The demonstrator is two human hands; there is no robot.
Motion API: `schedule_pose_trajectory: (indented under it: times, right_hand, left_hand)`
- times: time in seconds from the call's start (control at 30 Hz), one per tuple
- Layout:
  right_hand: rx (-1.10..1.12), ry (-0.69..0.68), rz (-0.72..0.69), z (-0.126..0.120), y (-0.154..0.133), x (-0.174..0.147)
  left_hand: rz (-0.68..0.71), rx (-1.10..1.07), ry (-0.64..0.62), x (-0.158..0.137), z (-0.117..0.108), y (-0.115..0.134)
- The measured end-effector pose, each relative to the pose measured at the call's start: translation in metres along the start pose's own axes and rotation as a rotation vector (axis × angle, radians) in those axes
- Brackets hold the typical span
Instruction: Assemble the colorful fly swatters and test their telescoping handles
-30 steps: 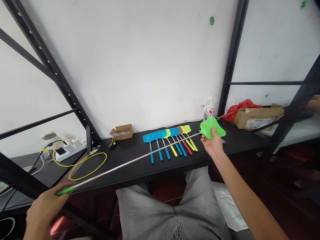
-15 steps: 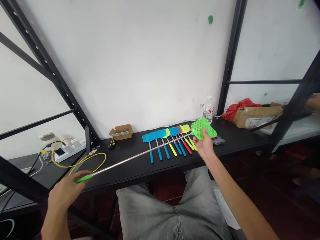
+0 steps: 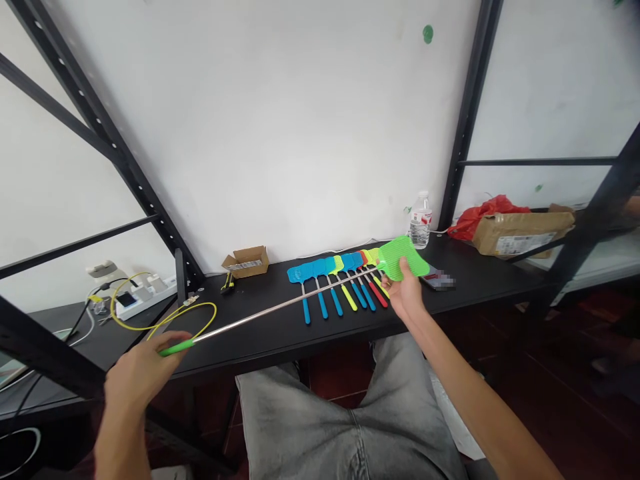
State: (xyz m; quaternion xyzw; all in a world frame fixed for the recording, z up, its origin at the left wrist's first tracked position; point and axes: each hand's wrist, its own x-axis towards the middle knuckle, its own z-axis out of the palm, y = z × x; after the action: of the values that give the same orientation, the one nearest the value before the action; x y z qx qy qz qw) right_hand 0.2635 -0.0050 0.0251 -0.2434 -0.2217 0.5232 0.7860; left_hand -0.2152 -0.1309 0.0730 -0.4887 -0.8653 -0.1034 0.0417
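**Black bench crossed by a long green swatter in two hands**

The bench point(image 3: 270, 332) runs along the wall point(image 3: 300, 133). Above it slants the green swatter point(image 3: 397, 251), its thin shaft stretched out, mesh head to the right. Under and behind the shaft lie shorter swatters point(image 3: 351, 261) in blue, yellow and red, in a row with heads overlapping. The left hand point(image 3: 144, 368) has its fingers closed around the green handle; the right hand point(image 3: 407, 293) grasps the mesh head, thumb on top. Left of the row sits a small open carton point(image 3: 249, 263).
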Motion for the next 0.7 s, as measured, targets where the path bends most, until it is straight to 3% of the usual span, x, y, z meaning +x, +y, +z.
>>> schedule_pose_trajectory:
  times: [0.1, 0.2, 0.5, 0.7]
  right_hand:
    - [-0.047, -0.106, 0.021, 0.011, 0.016, -0.017]
    - [-0.082, -0.168, 0.011, 0.017, 0.027, -0.029]
    - [-0.074, -0.16, 0.015, 0.016, 0.019, -0.026]
    - [-0.104, -0.174, -0.014, 0.016, 0.017, -0.034]
  left_hand:
    - [0.194, -0.045, 0.02, -0.009, 0.004, 0.034]
    - [0.245, -0.054, 0.05, -0.016, 0.008, 0.061]
    - [0.261, -0.105, 0.11, -0.024, -0.002, 0.061]
    - [0.383, -0.178, 0.116, -0.045, -0.004, 0.099]
